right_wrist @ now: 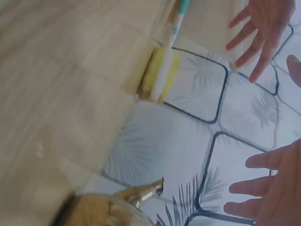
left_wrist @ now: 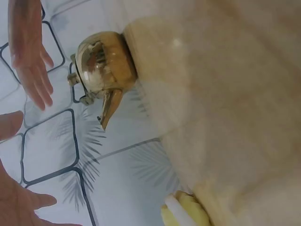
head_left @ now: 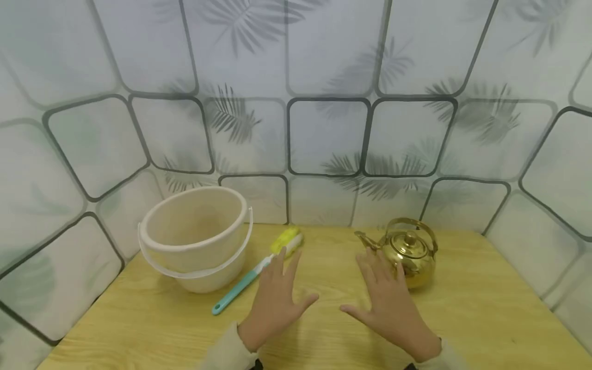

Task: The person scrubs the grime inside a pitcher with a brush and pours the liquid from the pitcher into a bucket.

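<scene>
My left hand (head_left: 276, 303) hovers over the table with fingers spread and nothing in it. Nearest to it lies a sponge brush with a teal and white handle (head_left: 242, 285) and a yellow sponge head (head_left: 285, 238). My right hand (head_left: 390, 308), also spread and holding nothing, is in front of a shiny gold teapot (head_left: 411, 257). In the head view its fingertips overlap the pot's left side and spout. The teapot (left_wrist: 104, 63) shows its lid and spout in the left wrist view. Part of the brush's yellow head (right_wrist: 160, 75) appears in the right wrist view.
A cream bucket (head_left: 194, 241) with a white handle hanging at its front stands at the left. The wooden table (head_left: 319, 339) meets a wall (head_left: 328, 139) with a grey frame and leaf pattern along its back and sides.
</scene>
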Motion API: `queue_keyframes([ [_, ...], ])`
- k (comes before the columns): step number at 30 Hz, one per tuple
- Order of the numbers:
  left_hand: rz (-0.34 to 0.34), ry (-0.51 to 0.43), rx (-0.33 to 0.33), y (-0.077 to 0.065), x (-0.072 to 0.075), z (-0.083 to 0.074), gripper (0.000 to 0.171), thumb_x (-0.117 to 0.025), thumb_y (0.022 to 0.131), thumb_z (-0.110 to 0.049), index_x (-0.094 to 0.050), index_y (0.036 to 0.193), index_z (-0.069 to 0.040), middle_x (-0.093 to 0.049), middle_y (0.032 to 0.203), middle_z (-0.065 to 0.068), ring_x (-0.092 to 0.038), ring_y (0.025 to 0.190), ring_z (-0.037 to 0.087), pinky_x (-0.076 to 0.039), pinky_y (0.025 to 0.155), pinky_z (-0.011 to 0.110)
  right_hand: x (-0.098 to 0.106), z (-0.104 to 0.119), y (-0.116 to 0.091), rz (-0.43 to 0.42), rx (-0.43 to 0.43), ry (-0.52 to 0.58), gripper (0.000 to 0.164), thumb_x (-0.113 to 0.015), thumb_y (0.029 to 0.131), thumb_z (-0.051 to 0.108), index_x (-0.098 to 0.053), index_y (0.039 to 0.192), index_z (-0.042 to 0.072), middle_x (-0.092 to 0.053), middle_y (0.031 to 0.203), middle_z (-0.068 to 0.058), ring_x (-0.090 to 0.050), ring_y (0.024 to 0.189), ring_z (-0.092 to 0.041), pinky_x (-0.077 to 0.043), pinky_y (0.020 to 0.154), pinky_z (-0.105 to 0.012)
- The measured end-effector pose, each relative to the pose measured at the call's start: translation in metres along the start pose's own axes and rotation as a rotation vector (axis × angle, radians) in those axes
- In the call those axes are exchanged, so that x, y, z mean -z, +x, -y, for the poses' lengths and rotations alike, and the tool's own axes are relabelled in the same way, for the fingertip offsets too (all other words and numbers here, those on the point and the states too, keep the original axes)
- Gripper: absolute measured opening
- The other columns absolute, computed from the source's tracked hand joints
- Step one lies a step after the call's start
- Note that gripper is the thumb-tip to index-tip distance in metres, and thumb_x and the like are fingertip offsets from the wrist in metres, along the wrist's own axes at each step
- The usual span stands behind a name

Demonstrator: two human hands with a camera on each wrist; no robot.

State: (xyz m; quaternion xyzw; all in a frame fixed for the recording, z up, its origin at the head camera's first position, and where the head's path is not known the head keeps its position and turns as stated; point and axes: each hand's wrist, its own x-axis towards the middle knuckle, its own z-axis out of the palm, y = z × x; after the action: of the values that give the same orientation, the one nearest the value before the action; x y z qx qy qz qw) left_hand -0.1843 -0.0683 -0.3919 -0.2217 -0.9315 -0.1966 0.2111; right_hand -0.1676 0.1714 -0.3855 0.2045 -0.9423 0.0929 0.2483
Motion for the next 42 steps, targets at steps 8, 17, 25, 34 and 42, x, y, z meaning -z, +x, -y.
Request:
queue_keyframes([
  [8,0.175,-0.211,-0.021,0.048,0.002,-0.016,0.078,-0.057,0.089,-0.045,-0.025,0.147,-0.004,-0.033,0.148,0.022,-0.046,0.126,0.039,-0.044,0.097,0.051,0.031,-0.04,0.009,-0.154,0.06,0.054,0.089,-0.065,0.077,0.058,-0.038,0.141,0.004,-0.044,0.141,-0.019,-0.038,0.13,-0.041,-0.031,0.095,-0.069],
  [17,0.278,-0.179,-0.057,0.1,-0.034,-0.049,0.08,-0.062,0.086,-0.043,-0.024,0.148,-0.011,-0.037,0.148,0.012,-0.049,0.126,0.029,-0.049,0.092,0.04,0.05,-0.115,0.01,-0.126,-0.028,0.177,0.089,-0.079,0.071,0.035,-0.035,0.143,0.004,-0.041,0.14,-0.027,-0.039,0.125,-0.049,-0.031,0.102,-0.06],
  [25,0.333,-0.157,-0.034,0.13,-0.072,-0.067,0.086,-0.063,0.082,-0.052,-0.022,0.149,-0.015,-0.034,0.151,0.006,-0.049,0.127,0.024,-0.048,0.095,0.035,0.047,-0.161,0.005,-0.05,-0.159,0.246,0.091,-0.076,0.076,0.032,-0.026,0.145,0.0,-0.034,0.142,-0.033,-0.032,0.125,-0.055,-0.024,0.1,-0.067],
  [34,0.347,-0.159,-0.053,0.143,-0.09,-0.085,0.091,-0.064,0.08,-0.056,-0.019,0.15,-0.019,-0.033,0.152,0.004,-0.056,0.119,0.023,-0.048,0.094,0.034,0.037,-0.194,-0.004,0.078,-0.25,0.307,0.09,-0.07,0.082,0.033,-0.018,0.147,-0.003,-0.025,0.144,-0.037,-0.026,0.126,-0.059,-0.024,0.095,-0.071],
  [42,0.397,-0.183,-0.001,0.143,-0.102,-0.09,0.096,-0.064,0.079,-0.059,-0.012,0.151,-0.025,-0.03,0.153,0.003,-0.062,0.108,0.023,-0.051,0.087,0.034,0.02,-0.206,-0.006,0.233,-0.268,0.38,0.09,-0.069,0.083,0.032,-0.017,0.145,-0.008,-0.027,0.141,-0.041,-0.031,0.121,-0.061,-0.031,0.091,-0.071],
])
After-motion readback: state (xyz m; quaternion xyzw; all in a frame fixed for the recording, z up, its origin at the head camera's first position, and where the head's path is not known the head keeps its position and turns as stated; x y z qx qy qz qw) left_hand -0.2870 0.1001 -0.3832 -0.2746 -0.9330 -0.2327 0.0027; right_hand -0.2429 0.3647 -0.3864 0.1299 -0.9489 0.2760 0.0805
